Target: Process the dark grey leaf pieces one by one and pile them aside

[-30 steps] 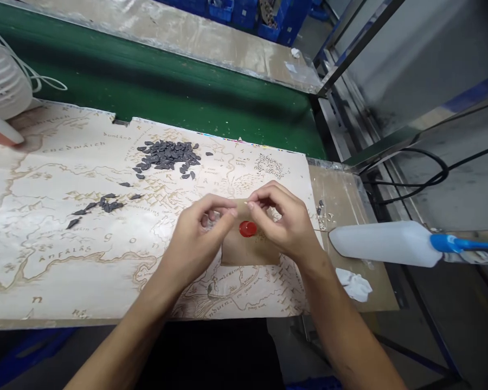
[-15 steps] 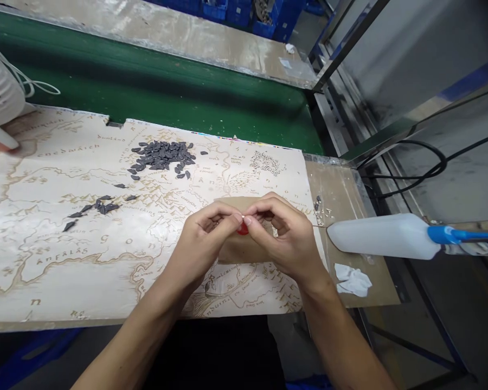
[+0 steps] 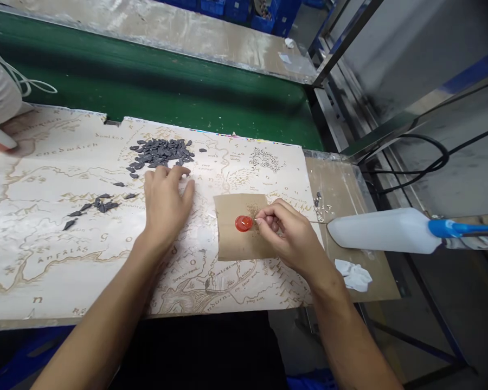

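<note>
My left hand point(image 3: 167, 197) reaches to the near edge of a pile of small dark grey leaf-shaped pieces point(image 3: 156, 151), its thumb apart from the fingers. Whether its fingertips touch a piece I cannot tell. My right hand point(image 3: 287, 230) is closed in a pinch, and what sits between thumb and forefinger is too small to name. Just left of those fingertips lies a small round red dish or cap point(image 3: 243, 223) with something glossy in it. It rests on a square of brown paper point(image 3: 236, 246) that has brown specks near the pinch.
Several more dark pieces point(image 3: 100, 205) lie scattered at left. Tiny pale bits point(image 3: 265, 160) are spread behind the brown paper. A white bottle with a blue cap point(image 3: 386, 232) lies at right, beside crumpled white tissue point(image 3: 353, 275). A fan point(image 3: 0, 92) stands at the far left.
My left hand has parted from the right and moved left and away from me to the dark pile. My right hand has shifted slightly right, and the red dish is now uncovered.
</note>
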A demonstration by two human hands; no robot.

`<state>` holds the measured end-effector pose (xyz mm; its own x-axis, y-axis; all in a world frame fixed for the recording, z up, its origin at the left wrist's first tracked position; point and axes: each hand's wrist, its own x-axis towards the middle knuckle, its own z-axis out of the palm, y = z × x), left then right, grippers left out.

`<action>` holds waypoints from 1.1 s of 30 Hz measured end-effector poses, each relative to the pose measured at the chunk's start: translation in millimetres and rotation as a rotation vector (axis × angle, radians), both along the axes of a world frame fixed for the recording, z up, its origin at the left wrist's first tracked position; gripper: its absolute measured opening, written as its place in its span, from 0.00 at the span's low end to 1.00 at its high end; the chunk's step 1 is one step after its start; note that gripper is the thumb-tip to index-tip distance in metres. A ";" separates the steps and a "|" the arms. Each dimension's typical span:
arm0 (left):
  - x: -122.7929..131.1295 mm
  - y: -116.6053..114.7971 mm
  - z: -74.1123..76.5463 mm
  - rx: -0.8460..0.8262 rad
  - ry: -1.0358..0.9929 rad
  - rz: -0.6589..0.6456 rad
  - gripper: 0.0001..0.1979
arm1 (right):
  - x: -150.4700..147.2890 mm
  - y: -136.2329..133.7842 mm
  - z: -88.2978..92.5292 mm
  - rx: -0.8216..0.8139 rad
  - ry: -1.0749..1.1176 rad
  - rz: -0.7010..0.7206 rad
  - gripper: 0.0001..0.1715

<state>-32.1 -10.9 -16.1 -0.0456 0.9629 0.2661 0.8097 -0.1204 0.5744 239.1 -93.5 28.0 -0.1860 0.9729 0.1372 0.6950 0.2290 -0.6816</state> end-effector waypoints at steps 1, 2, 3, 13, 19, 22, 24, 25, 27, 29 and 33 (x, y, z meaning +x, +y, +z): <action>-3.6 8.5 -3.6 0.008 0.050 0.027 0.17 | 0.5 -1.2 -1.2 -0.014 -0.038 0.019 0.07; -5.9 15.6 -6.0 0.010 0.079 0.041 0.17 | 0.2 -2.0 -2.2 -0.018 -0.067 0.037 0.07; -7.0 21.0 -7.4 0.011 0.095 0.044 0.16 | -0.7 -2.5 -3.0 -0.014 -0.086 0.049 0.07; -15.3 29.6 -9.0 0.029 0.025 -0.028 0.10 | -7.4 -0.3 1.3 0.005 -0.191 0.100 0.08; -27.3 26.4 -9.5 -0.030 -0.017 -0.129 0.10 | -4.4 -2.9 4.0 -0.009 -0.158 0.104 0.08; -30.6 23.9 -8.9 -0.032 -0.002 -0.164 0.10 | 2.7 -8.3 1.9 0.009 -0.156 0.021 0.08; -29.6 22.4 -7.4 -0.031 0.028 -0.146 0.10 | 6.3 -13.2 -3.0 0.006 -0.204 -0.002 0.09; -27.9 21.5 -6.2 -0.033 0.039 -0.130 0.10 | 7.1 -15.6 -6.2 -0.008 -0.233 0.003 0.09; -22.7 17.8 -2.5 -0.042 0.005 -0.099 0.09 | 7.1 -19.9 -12.4 -0.044 -0.281 0.027 0.08; -15.4 9.8 3.1 -0.081 -0.171 -0.093 0.09 | 5.9 -22.8 -16.2 -0.080 -0.280 0.039 0.08; 4.0 -22.6 21.0 -0.234 -0.722 -0.138 0.08 | 4.5 -26.6 -11.3 -0.104 -0.013 -0.029 0.08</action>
<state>-28.1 -33.4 4.9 -0.0063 1.0000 0.0048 0.2109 -0.0034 0.9775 243.6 -120.1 16.7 -0.1586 0.9868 0.0333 0.7090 0.1373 -0.6917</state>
